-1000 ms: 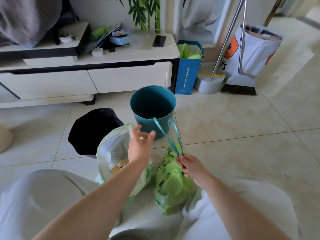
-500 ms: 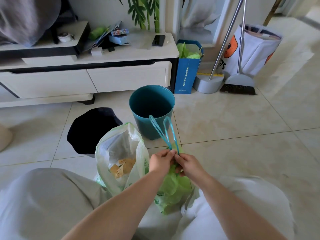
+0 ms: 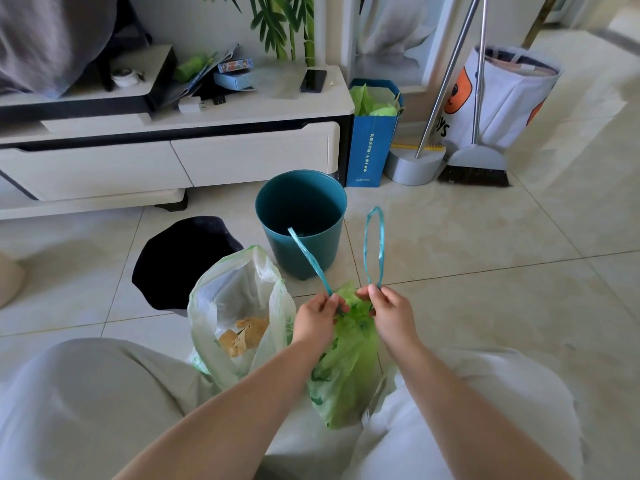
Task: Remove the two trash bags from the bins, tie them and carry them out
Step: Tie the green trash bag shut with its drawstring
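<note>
A green trash bag sits on the floor between my knees, its mouth gathered. Two blue drawstring loops stick up from it. My left hand pinches the left drawstring loop. My right hand pinches the right drawstring loop. Left of it stands a whitish trash bag, open at the top, with brown paper scraps inside. Behind the bags are a teal bin and a black bin, both without bags.
A low white TV cabinet runs along the back left. A blue paper bag, a dustpan, a broom and a white fabric basket stand at the back right. Tiled floor stretches to the right.
My left hand left the whitish bag and came to the green bag's drawstrings. Both hands have since pulled the two loops apart, left and right.
</note>
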